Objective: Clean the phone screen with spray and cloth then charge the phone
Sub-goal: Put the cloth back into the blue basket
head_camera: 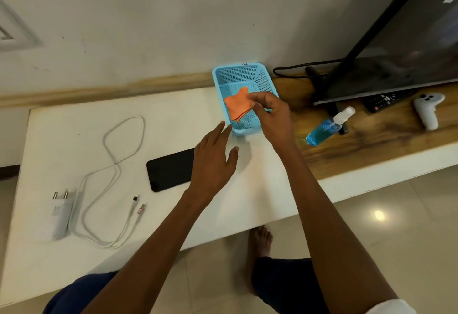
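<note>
Head view, scene: I look down on a white tabletop point(74, 140) set against the wall, both of my bare arms reaching forward over it.
Right hand: My right hand point(271, 113) pinches one edge of an orange cloth point(239, 106) between thumb and fingertips, over the blue basket point(238, 73); I cannot tell whether the cloth is clear of the basket floor.
Left hand: My left hand point(213, 155) hovers with fingers straight and spread, holding nothing, its fingertips just beside the basket's near rim.
Phone: The phone point(168, 170) lies flat with its dark glass facing up, left of the basket, its right end hidden under my left hand.
Spray: The spray bottle point(324, 128) of blue liquid stands on the wooden shelf part to the right, near the basket and untouched.
Charger: A white plug point(60, 212) and its looped cable point(119, 145) lie at the tabletop's left, two connector tips point(138, 206) pointing toward the phone.
Handling, as I judge it: The cloth looks light and limp, so an edge pinch should carry it; the phone is stiff, slick and breakable, best held by its long edges; the bottle suits a grip round its body.
Stage: Cleaning seems not yet begun.
</note>
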Demonstrator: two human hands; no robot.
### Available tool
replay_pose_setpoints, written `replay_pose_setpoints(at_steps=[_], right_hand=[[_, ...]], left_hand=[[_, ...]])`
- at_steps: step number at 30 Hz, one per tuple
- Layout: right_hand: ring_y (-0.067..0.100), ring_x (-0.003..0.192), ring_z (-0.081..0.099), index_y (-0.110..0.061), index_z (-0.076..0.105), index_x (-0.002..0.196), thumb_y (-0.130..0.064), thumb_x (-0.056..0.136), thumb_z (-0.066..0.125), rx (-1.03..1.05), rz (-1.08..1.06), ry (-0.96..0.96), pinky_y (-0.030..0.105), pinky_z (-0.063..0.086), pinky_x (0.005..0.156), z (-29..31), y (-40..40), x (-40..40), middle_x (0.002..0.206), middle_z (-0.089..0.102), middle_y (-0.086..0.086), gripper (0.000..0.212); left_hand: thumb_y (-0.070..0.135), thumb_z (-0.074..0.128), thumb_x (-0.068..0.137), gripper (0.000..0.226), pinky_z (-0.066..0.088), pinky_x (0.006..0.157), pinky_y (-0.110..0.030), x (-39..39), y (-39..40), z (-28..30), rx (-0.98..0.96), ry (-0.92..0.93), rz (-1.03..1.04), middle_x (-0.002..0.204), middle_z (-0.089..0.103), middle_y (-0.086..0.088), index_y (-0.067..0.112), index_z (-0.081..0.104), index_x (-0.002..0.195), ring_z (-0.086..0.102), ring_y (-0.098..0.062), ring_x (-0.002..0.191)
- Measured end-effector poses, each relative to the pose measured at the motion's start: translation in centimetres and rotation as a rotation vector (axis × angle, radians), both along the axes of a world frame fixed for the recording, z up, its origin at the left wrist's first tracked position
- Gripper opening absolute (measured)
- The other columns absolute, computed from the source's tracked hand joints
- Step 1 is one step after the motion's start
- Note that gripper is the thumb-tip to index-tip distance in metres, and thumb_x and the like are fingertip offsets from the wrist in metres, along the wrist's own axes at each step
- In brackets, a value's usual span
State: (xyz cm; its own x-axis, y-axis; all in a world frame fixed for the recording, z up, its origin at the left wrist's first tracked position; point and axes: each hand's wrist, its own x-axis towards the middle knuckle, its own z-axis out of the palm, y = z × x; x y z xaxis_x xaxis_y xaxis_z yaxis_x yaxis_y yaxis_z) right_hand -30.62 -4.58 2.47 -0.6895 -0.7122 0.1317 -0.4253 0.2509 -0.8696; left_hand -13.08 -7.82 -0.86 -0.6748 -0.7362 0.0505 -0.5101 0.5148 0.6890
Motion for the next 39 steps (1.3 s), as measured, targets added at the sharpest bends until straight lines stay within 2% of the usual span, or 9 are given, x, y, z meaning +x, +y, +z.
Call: replay_pose_setpoints(at_steps=[3, 8, 13, 17, 19, 25, 32, 35, 39], right_hand=[[0.009, 0.115, 0.058, -0.028, 0.069, 0.105, -0.015, 0.098, 0.058, 0.157, -0.015, 0.069, 0.024, 0.052, 0.093, -0.7, -0.6, -0.8, 0.122, 0.068, -0.006, 0.018], [0.022, 0.114, 0.063, -0.023, 0.072, 0.116, -0.018, 0.099, 0.055, 0.499, 0.015, 0.313, 0.035, 0.052, 0.096, -1.9, -0.4, -1.6, 0.124, 0.069, 0.002, 0.025], [0.019, 0.108, 0.064, -0.027, 0.072, 0.111, -0.022, 0.099, 0.054, 0.517, 0.022, 0.285, 0.035, 0.054, 0.092, -1.6, -0.7, -1.4, 0.119, 0.07, -0.002, 0.022], [0.011, 0.105, 0.063, -0.031, 0.074, 0.099, -0.019, 0.095, 0.058, 0.335, 0.071, 0.015, 0.031, 0.052, 0.093, -0.8, -1.3, -1.2, 0.112, 0.072, -0.009, 0.02], [0.012, 0.108, 0.062, -0.034, 0.071, 0.094, -0.014, 0.095, 0.057, 0.305, 0.079, -0.021, 0.031, 0.052, 0.095, -0.4, -1.2, -1.3, 0.114, 0.071, -0.008, 0.024], [0.025, 0.111, 0.061, -0.021, 0.07, 0.112, -0.014, 0.099, 0.05, 0.614, 0.063, 0.29, 0.043, 0.053, 0.097, -1.3, -0.3, -1.6, 0.122, 0.067, 0.005, 0.025], [0.029, 0.105, 0.064, -0.009, 0.071, 0.114, -0.016, 0.1, 0.052, 0.731, 0.109, 0.492, 0.04, 0.054, 0.095, -0.6, -0.4, -1.5, 0.117, 0.069, 0.013, 0.025], [0.028, 0.106, 0.064, -0.01, 0.068, 0.119, -0.011, 0.099, 0.055, 0.784, 0.189, 0.575, 0.036, 0.054, 0.095, -0.2, -0.5, -1.4, 0.12, 0.067, 0.012, 0.024], [0.027, 0.106, 0.061, -0.02, 0.061, 0.125, -0.012, 0.098, 0.055, 0.809, 0.229, 0.534, 0.036, 0.053, 0.092, -0.2, -1.1, -0.8, 0.124, 0.064, 0.007, 0.029]], left_hand=[[0.036, 0.053, 0.098, 0.056, 0.027, 0.116, -0.038, 0.0, 0.1, -0.1, -0.02, -0.001, -0.007, 0.156, 0.037, -0.003, 0.018, 0.038, 0.149, 0.036, -0.021, 0.142], [0.034, 0.054, 0.097, 0.057, 0.029, 0.116, -0.038, 0.1, 0.0, -0.1, -0.023, 0.009, -0.026, 0.154, 0.04, -0.004, 0.015, 0.039, 0.148, 0.038, -0.021, 0.141], [0.034, 0.055, 0.097, 0.058, 0.029, 0.116, -0.039, 0.2, 0.0, 0.0, -0.024, -0.004, -0.032, 0.154, 0.04, -0.004, 0.014, 0.037, 0.149, 0.038, -0.022, 0.141], [0.035, 0.054, 0.097, 0.059, 0.028, 0.117, -0.039, 0.1, -0.1, 0.1, -0.02, -0.024, -0.035, 0.154, 0.039, -0.004, 0.015, 0.036, 0.15, 0.037, -0.022, 0.141], [0.035, 0.054, 0.097, 0.059, 0.029, 0.116, -0.038, 0.1, -0.1, 0.1, -0.019, -0.018, -0.032, 0.154, 0.039, -0.004, 0.015, 0.036, 0.149, 0.037, -0.022, 0.141], [0.032, 0.056, 0.096, 0.058, 0.03, 0.115, -0.038, 0.2, 0.0, 0.0, -0.044, -0.014, -0.032, 0.152, 0.042, -0.005, 0.013, 0.039, 0.148, 0.04, -0.023, 0.139], [0.036, 0.055, 0.097, 0.059, 0.027, 0.115, -0.034, 0.0, -0.2, -0.3, -0.055, -0.048, -0.033, 0.154, 0.04, -0.002, 0.017, 0.037, 0.149, 0.039, -0.021, 0.14], [0.037, 0.054, 0.097, 0.059, 0.027, 0.115, -0.036, 0.0, -0.1, -0.3, -0.051, -0.05, -0.034, 0.154, 0.04, -0.002, 0.017, 0.037, 0.149, 0.039, -0.021, 0.14], [0.038, 0.054, 0.097, 0.059, 0.026, 0.114, -0.033, 0.0, -0.1, -0.4, -0.04, -0.045, -0.031, 0.153, 0.042, -0.002, 0.017, 0.037, 0.149, 0.04, -0.021, 0.139]])
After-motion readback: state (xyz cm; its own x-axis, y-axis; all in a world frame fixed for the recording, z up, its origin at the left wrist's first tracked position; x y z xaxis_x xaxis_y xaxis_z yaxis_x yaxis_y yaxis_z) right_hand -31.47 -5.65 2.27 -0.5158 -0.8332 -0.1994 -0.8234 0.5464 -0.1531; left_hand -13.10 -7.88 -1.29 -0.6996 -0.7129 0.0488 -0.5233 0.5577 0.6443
